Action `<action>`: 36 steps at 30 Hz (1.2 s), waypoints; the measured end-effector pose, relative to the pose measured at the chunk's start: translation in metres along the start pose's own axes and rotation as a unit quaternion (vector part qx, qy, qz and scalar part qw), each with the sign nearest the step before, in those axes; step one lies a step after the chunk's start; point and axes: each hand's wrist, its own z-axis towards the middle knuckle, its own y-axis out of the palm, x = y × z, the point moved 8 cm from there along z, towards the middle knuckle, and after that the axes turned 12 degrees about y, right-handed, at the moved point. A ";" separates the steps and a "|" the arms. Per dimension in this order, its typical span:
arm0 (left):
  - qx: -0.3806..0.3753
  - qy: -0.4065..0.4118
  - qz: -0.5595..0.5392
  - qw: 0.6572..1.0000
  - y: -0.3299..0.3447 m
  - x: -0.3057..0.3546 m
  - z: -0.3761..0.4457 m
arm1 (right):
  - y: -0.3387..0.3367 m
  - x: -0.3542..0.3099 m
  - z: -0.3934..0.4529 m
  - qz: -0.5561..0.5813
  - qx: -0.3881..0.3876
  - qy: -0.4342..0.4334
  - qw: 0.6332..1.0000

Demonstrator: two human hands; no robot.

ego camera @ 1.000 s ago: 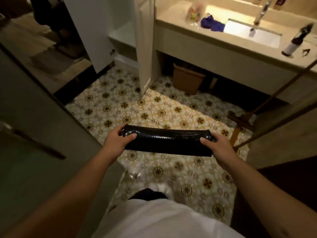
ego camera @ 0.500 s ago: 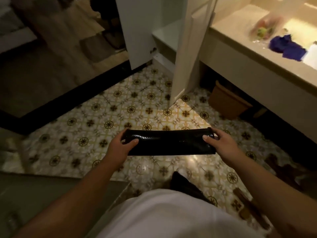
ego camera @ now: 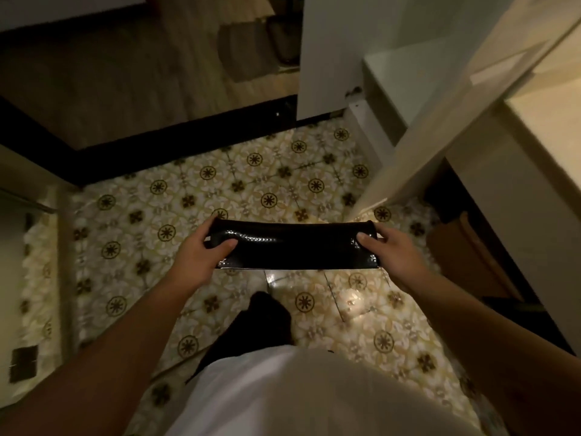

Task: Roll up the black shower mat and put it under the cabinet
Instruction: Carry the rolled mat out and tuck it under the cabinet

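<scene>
Grip: left hand clamped round the left end of the rolled black shower mat, thumb on the near face, fingers wrapped over the far side; right hand gripping the right end the same way, thumb pressed on top.
Position of mat: held level in the air in front of the torso, above the patterned tile floor; left of the cabinet, not yet under it.
Step in hand: rolling apparently done, carrying toward the dark gap below the cabinet.
Risk, unrolling: likely springs open if either hand lets go early, since only the two grips seem to keep the roll closed.
Risk, slipping: glossy surface, possibly wet; could slide out of a loose pinch during the stoop.
Risk, obstruction: open white door jutting out between mat and gap, brown bin already under the cabinet; a long roll brought in sideways may catch on either.
Risk, footing: bright sheen on the tiles near the feet, perhaps water; bending low there could mean a skid.
Look of mat: shiny black, embossed with a fine repeating texture.
Shape: flattened tube, bowed a little along its length, outer edge lying as a thin lip along the near lower side.
Handling guess: soft and floppy, unlikely to hold its shape unaided.
</scene>
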 end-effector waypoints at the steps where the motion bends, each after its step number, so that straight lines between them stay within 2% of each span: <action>1: 0.002 0.000 0.001 1.000 -0.005 0.000 0.019 | 0.006 -0.011 0.017 -0.001 -0.006 0.001 1.000; 11: -0.008 0.022 0.035 0.999 -0.044 0.036 0.219 | 0.041 -0.120 0.160 0.031 0.016 0.036 0.999; 17: -0.023 0.049 0.044 0.998 -0.028 0.076 0.348 | 0.025 -0.174 0.254 0.094 0.084 0.042 0.991; 24: -0.078 0.054 0.062 0.994 0.029 0.108 0.522 | -0.017 -0.236 0.390 0.107 0.115 0.052 0.986; 29: -0.123 0.045 0.058 0.990 0.071 0.134 0.611 | -0.054 -0.279 0.438 0.110 0.150 0.065 0.980; 33: -0.195 0.039 0.048 0.979 0.116 0.154 0.676 | -0.091 -0.302 0.454 0.135 0.179 0.062 0.973; 36: -0.267 0.035 0.044 0.962 0.166 0.160 0.726 | -0.118 -0.297 0.469 0.203 0.207 0.088 0.953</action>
